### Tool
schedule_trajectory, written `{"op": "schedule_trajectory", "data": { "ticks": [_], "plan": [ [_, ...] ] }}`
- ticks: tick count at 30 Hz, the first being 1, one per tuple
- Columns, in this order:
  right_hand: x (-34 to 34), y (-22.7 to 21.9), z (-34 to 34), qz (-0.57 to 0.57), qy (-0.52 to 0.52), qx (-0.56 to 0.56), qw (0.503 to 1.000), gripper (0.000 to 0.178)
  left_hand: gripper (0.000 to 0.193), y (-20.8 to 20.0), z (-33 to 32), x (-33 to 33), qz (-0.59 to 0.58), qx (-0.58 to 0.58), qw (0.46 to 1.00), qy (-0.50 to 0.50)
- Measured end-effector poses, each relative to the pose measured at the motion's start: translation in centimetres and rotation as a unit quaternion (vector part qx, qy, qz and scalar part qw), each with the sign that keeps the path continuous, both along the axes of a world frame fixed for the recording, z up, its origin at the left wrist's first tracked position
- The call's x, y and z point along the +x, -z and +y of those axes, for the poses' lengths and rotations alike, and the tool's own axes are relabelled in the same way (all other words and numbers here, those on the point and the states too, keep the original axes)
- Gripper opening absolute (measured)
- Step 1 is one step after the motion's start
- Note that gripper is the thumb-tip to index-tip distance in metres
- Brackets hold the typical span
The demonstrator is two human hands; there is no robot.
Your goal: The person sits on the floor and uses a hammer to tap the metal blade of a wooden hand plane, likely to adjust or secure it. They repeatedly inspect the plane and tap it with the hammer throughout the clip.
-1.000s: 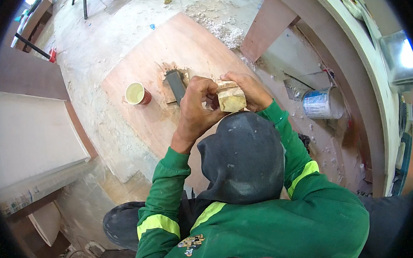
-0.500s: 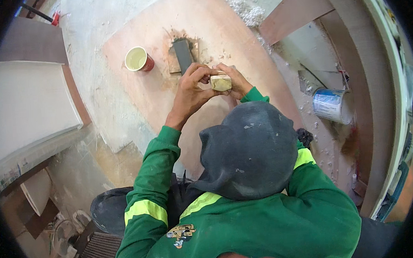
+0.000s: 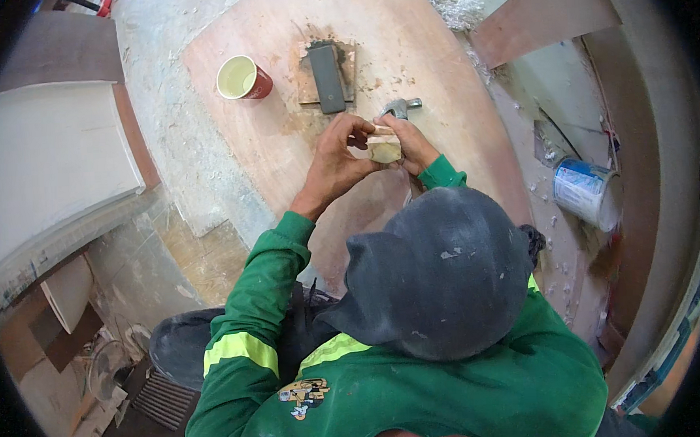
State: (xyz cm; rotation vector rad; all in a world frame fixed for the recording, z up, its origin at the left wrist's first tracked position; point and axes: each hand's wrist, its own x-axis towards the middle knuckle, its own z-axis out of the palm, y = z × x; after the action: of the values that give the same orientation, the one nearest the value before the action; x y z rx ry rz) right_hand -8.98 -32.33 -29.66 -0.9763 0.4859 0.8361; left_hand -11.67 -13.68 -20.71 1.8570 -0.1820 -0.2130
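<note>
In front of my raised, dark-trousered knee, my left hand point(image 3: 339, 156) pinches a small wooden block point(image 3: 383, 148) with a pale yellowish end and a pinkish upper edge. My right hand point(image 3: 413, 144) is closed against the block's other side; its inner fingers are hidden. Just beyond the right fingers shows a grey metal hammer head point(image 3: 400, 107); whether that hand also grips it is unclear. Farther off, a dark grey sharpening stone point(image 3: 327, 79) lies on a wet-stained wooden piece point(image 3: 307, 86). Left of it stands a red paper cup point(image 3: 259, 84) holding pale liquid.
A broad pinkish board point(image 3: 222, 51) lies beneath the work. To the right, a white and blue bucket point(image 3: 586, 193) lies on its side. White shavings point(image 3: 450, 7) are heaped at the far right, near a brown panel point(image 3: 545, 14). A white panel point(image 3: 53, 147) stands left.
The hammer head now shows beyond my right hand, where it was not visible before. My view has shifted a little, so the stone and cup sit farther right and higher. Both hands still hold the block.
</note>
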Motion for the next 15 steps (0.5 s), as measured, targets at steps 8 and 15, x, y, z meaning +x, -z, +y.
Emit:
{"op": "schedule_trajectory", "data": {
  "ticks": [8, 15],
  "plan": [
    [0.3, 0.0, -1.4, 0.003, -0.053, 0.067, 0.996, 0.036, 0.060, -0.4, -0.2, 0.0, -0.021, -0.009, 1.000, -0.003],
    [0.0, 0.1, -0.6, -0.015, -0.006, 0.032, 0.999, 0.034, 0.065, 0.0, -0.1, -0.1, 0.010, -0.022, 1.000, -0.002]
  ]
}}
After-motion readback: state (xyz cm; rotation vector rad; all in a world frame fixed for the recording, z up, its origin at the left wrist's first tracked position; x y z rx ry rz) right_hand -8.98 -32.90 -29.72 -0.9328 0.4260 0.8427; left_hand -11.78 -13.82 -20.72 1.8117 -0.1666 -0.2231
